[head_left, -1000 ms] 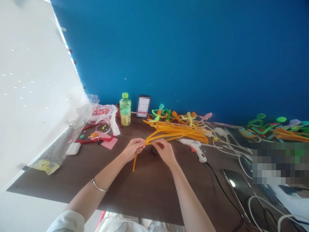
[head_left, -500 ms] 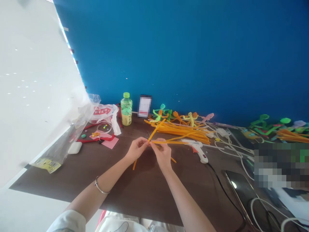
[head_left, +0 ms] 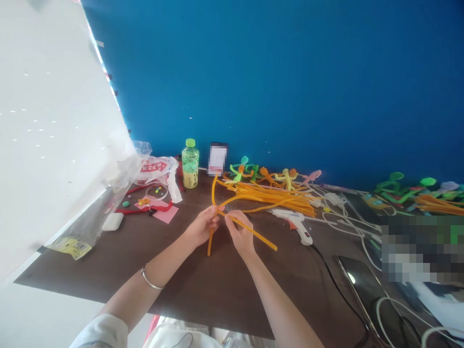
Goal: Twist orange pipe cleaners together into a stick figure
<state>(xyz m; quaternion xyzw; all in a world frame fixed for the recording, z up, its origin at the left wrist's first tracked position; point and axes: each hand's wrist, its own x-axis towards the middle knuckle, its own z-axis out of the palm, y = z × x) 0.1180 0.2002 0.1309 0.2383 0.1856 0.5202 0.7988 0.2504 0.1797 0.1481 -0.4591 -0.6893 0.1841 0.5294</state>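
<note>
Above the dark table, orange pipe cleaners (head_left: 259,236) cross each other between my two hands. My left hand (head_left: 206,225) pinches them at the crossing, with one end rising toward the propped phone and another hanging below the fingers. My right hand (head_left: 240,233) grips a strand just right of the crossing, and its end sticks out past the knuckles to the lower right. Just behind my hands lies a pile of orange pipe cleaners (head_left: 279,198). A white glue gun (head_left: 295,223) rests to the right of my right hand.
A green-capped bottle (head_left: 190,164) and a propped phone (head_left: 217,159) stand near the blue wall. Several pipe-cleaner figures (head_left: 286,179) sit behind the pile. White cables (head_left: 357,227) and a dark phone (head_left: 362,290) lie right; a plastic bag (head_left: 157,169) and white case (head_left: 112,222) lie left.
The crossed orange strands have turned and spread. One end now points upward, another toward the lower right. My left hand has shifted slightly left with its fingers curled in.
</note>
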